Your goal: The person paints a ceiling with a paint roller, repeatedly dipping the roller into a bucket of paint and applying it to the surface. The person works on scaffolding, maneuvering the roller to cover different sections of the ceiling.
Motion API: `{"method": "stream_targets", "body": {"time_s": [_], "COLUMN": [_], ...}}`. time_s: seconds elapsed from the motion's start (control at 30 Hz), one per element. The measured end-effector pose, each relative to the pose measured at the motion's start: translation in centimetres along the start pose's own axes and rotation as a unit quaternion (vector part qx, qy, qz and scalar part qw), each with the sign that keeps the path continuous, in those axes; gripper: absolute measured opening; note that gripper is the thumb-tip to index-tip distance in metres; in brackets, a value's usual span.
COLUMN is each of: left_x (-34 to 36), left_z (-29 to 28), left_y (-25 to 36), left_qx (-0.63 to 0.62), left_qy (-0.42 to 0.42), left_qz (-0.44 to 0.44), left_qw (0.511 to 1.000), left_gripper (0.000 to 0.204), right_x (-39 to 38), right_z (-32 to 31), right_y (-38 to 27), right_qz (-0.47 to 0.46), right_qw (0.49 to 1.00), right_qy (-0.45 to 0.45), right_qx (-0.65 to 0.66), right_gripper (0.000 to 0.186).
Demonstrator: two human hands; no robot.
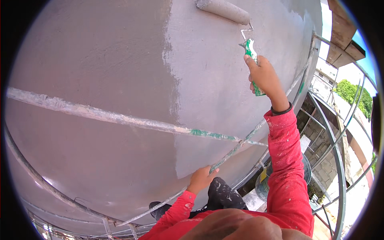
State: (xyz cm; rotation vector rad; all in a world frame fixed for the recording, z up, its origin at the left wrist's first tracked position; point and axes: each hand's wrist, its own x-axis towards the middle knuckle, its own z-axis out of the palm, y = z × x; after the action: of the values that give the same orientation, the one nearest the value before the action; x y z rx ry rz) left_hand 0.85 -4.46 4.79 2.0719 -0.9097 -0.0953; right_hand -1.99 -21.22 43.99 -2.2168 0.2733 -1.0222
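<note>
One paint roller [226, 10], one paint bucket [264, 182], one grey wall [100, 60], and two hands: left [201, 178], right [265, 76].

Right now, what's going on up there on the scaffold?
A person is rolling grey coating onto a wall. The right hand grips the green-handled paint roller, its sleeve pressed high on the wall. The left hand holds a scaffold bar. Fresh paint covers the right part; a bucket sits below.
</note>
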Motion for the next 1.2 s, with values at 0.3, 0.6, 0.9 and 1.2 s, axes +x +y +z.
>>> {"method": "stream_targets", "body": {"time_s": [0.3, 0.6, 0.9, 1.2], "left_x": [-0.2, 0.0, 0.3, 0.3], "left_z": [-0.3, 0.2, 0.8, 1.3], "left_y": [-0.2, -0.3, -0.6, -1.0], "left_qx": [0.016, 0.027, 0.007, 0.023], "left_qy": [0.006, 0.028, 0.045, 0.058], "left_qz": [-0.002, 0.011, 0.032, 0.047], "left_qw": [1.0, 0.999, 0.998, 0.997], "left_gripper": [0.056, 0.055, 0.056, 0.057], "right_x": [11.8, 17.5, 1.1, -11.2], "right_z": [-4.3, -7.6, -1.5, 2.3], "right_y": [-5.5, -7.1, 1.9, 8.9], "right_qz": [-0.13, -0.094, -0.013, 0.066], "right_qw": [0.99, 0.995, 0.998, 0.982], "right_qy": [0.036, 0.016, -0.037, -0.144], "right_qx": [0.032, 0.039, -0.044, -0.104], "right_gripper": [0.045, 0.036, 0.045, 0.041]}}
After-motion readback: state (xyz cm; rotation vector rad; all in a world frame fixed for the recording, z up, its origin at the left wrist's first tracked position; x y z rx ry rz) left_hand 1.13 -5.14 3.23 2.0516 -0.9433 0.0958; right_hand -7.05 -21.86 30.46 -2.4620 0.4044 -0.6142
